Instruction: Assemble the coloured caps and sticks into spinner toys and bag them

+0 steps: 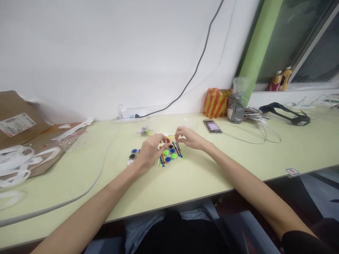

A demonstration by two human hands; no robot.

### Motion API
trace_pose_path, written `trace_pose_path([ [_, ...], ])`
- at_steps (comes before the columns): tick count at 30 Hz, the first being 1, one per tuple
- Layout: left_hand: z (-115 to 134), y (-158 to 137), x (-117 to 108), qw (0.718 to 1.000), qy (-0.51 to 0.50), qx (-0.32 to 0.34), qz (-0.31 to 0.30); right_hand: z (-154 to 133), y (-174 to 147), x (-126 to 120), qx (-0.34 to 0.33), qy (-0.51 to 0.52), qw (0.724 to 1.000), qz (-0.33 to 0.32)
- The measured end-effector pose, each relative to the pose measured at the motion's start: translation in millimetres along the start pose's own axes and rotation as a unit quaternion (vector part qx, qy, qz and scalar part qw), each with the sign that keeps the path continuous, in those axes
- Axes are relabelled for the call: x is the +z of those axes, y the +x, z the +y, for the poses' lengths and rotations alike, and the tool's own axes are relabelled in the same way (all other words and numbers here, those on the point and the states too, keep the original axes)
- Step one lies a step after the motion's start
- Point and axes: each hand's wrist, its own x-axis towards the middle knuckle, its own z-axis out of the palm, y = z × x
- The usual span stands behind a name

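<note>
On the pale green table, my left hand (152,150) is closed in a pinch, with a small red plastic piece (168,140) at its fingertips. My right hand (188,137) faces it, thumb and fingers curled together; what they hold, if anything, is too small to make out. Below and between both hands lie round plastic pieces with coloured tops, among them a bright green one (174,156) and a blue one (168,159). Thin coloured sticks lie beside them, including black and blue ones (177,150). More round pieces, one black (132,156), sit left of my left hand, which partly hides the group.
Behind the hands lies a small clear bundle with coloured bits (144,131). A phone (212,126), a striped bag (215,103) and a grey pouch (235,107) are at back right. A grey cable (97,176) crosses the left side near a cardboard box (18,120). A power strip (127,118) lies along the wall.
</note>
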Motion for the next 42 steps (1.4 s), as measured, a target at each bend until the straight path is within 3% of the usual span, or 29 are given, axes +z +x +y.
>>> trace_pose_path([
  [4, 0.9, 0.6, -0.7, 1.000, -0.003, 0.001, 0.008, -1.2, 0.3, -5.7, -0.022, 0.040, 0.996, 0.081],
  [8, 1.6, 0.6, -1.2, 1.000, -0.007, -0.006, 0.026, -5.8, 3.4, -4.3, -0.009, 0.203, 0.969, 0.137],
  [12, 3.3, 0.2, -0.5, 0.999, -0.024, -0.021, 0.035, -12.5, 7.2, 6.4, 0.042, 0.356, 0.922, 0.145],
  [17, 5.8, 1.8, -1.0, 0.992, -0.090, -0.068, 0.047, -22.4, 7.9, 21.2, 0.089, 0.464, 0.870, 0.137],
  [20, 8.0, 3.3, -0.5, 0.979, -0.174, -0.096, 0.046, -26.9, 7.7, 27.8, 0.109, 0.497, 0.854, 0.112],
  [24, 11.7, 4.0, 2.6, 0.953, -0.272, -0.127, 0.039, -30.4, 7.8, 32.7, 0.141, 0.492, 0.853, 0.104],
  [30, 13.8, 2.7, 6.6, 0.927, -0.336, -0.162, 0.040, -31.7, 8.1, 35.7, 0.151, 0.482, 0.856, 0.107],
  [42, 24.2, 0.6, 8.6, 0.913, -0.338, -0.187, 0.132, -41.7, 5.4, 47.4, 0.099, 0.430, 0.893, 0.089],
])
